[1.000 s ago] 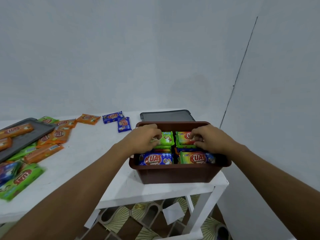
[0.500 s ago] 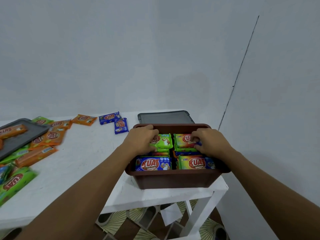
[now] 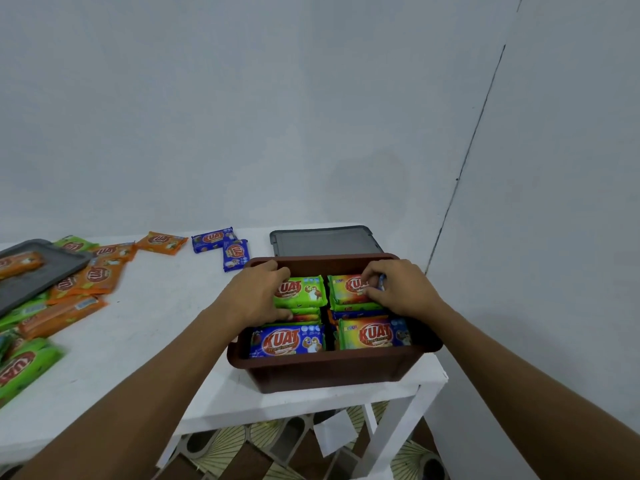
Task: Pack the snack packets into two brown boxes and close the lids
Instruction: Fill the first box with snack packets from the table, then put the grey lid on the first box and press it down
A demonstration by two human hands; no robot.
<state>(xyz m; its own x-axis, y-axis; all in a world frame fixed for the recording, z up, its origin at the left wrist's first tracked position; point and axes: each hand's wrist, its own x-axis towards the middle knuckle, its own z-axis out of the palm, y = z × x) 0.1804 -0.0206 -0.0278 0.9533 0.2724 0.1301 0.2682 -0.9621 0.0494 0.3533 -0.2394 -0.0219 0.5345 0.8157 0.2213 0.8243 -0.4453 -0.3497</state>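
head view, looking down at a white surface [image 3: 145, 323] set in a corner of pale walls. a brown box [image 3: 329, 372] stands on the surface at 5 o'clock from the middle of the picture, open and filled with snack packets in four stacks. inside the box, a green packet [image 3: 308, 289] tops the stack at 10 o'clock, a rainbow packet [image 3: 346, 289] tops the one at 2 o'clock, a blue packet [image 3: 287, 341] lies at 7 o'clock and another rainbow-coloured packet [image 3: 370, 336] at 5 o'clock. the left hand [image 3: 256, 299] reaches into the box, its fingers curled over the left end of the green packet with the thumb at the near edge. the right hand [image 3: 401, 292] has its fingers bent and pinching the right end of the rainbow packet. a grey lid [image 3: 323, 241] lies flat just behind the box, at its 12 o'clock. two loose blue packets [image 3: 221, 242] lie at the box's 10 o'clock. orange packets [image 3: 93, 275] and green ones [image 3: 20, 368] are scattered at 9 o'clock, beside a second grey lid [image 3: 31, 282] with an orange packet on it.
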